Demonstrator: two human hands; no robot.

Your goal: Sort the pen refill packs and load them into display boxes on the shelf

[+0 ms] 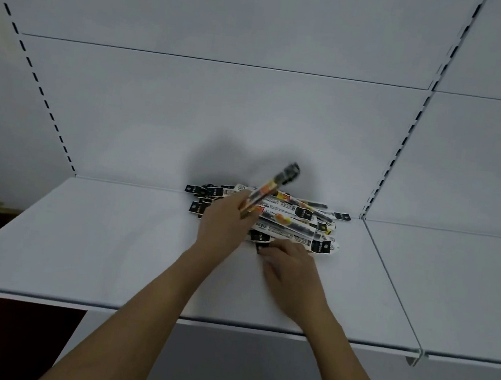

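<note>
Heap of long, narrow pen refill packs point(289, 217), clear plastic with black and white labels, lies at the back edge of the white metal shelf point(80, 248), right of centre. Left hand point(227, 218) grips one pack point(274, 184), tilted up over the heap. Right hand point(292, 266) rests at the heap's front edge, fingers pinching a black pack end point(259, 248).

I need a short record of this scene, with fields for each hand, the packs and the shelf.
left hand: grips a lifted pack, tilted up over the pile
right hand: fingers on a dark pack end at the pile's near edge
pile of refill packs: loose, overlapping, near the back of the shelf
shelf: white
display boxes: none visible
</note>
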